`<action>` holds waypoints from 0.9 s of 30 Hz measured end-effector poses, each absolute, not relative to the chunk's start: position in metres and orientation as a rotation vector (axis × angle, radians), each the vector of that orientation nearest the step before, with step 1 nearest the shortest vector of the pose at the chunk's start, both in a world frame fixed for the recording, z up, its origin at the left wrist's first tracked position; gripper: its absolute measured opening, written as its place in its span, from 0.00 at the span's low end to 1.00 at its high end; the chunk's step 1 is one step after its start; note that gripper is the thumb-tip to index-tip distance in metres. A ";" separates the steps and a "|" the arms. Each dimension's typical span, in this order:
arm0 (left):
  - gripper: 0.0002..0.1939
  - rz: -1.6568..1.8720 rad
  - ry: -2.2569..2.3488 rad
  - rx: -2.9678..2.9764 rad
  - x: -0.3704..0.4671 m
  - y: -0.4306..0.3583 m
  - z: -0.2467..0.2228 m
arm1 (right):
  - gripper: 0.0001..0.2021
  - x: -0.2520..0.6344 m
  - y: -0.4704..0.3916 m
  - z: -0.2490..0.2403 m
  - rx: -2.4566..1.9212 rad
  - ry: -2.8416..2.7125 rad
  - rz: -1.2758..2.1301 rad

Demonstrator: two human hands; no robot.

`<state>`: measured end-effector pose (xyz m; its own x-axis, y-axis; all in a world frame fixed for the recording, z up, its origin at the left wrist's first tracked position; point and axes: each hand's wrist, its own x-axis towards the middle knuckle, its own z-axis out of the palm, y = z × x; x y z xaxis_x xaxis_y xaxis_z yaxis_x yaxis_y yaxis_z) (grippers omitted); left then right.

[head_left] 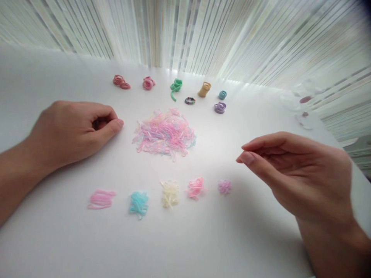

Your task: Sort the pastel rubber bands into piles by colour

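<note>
We work at a broad, smooth white table. Our bare right hand is raised at the right, thumb and fingertips almost meeting; whether a thin strand sits between them, we cannot tell. Our bare left hand lies at the left, thumb and forefinger pressed together, nothing visible between. Between the hands sits a tangled heap of thin, pastel, plastic-looking strands; we judge one pull could drag several out together, since they interlock. Nearer lie loose bundles of similar strands, from a mauve-pink bundle at left to a small lilac bundle at right; a low wrist might scatter them. On the far side, a coiled green band and a multicoloured ring seem safer.
</note>
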<state>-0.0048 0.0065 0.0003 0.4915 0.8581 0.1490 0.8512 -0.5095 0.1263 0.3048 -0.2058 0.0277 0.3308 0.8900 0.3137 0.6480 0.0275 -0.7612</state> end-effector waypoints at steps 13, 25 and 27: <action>0.19 0.243 1.490 2.600 -0.006 0.005 0.005 | 0.10 0.335 -0.180 0.002 -1.795 -1.429 0.346; 0.18 0.291 1.451 2.590 -0.005 0.002 0.004 | 0.13 0.319 -0.175 0.000 -1.815 -1.555 0.483; 0.18 0.292 1.439 2.583 -0.006 0.002 0.003 | 0.12 0.311 -0.173 0.006 -1.799 -1.581 0.499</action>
